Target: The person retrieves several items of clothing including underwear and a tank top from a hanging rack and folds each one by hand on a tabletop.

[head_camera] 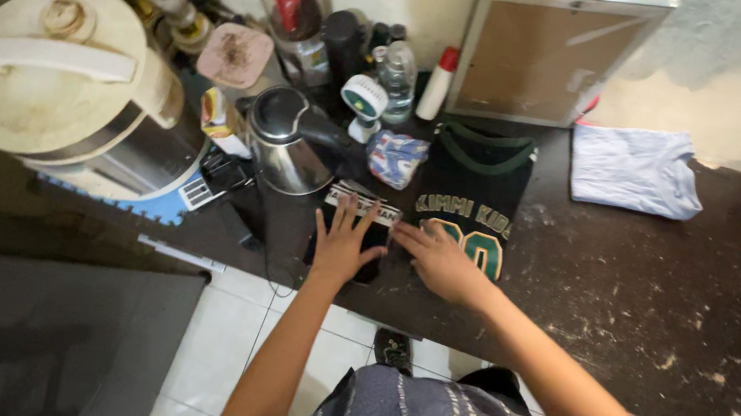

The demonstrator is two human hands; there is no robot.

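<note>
Your left hand (345, 239) lies flat, fingers spread, on a small black folded cloth (360, 208) with a white band, at the counter's (641, 286) near edge. Your right hand (440, 261) is also open, palm down, pressing the lower corner of the black jersey (474, 188) with green trim; most of the jersey stretches toward 12 o'clock from that hand. Neither hand grips anything. The steel kettle (286, 137) stands at 11 o'clock from your left hand, nearby. A folded pale blue cloth (634, 168) lies at 2 o'clock, well apart.
</note>
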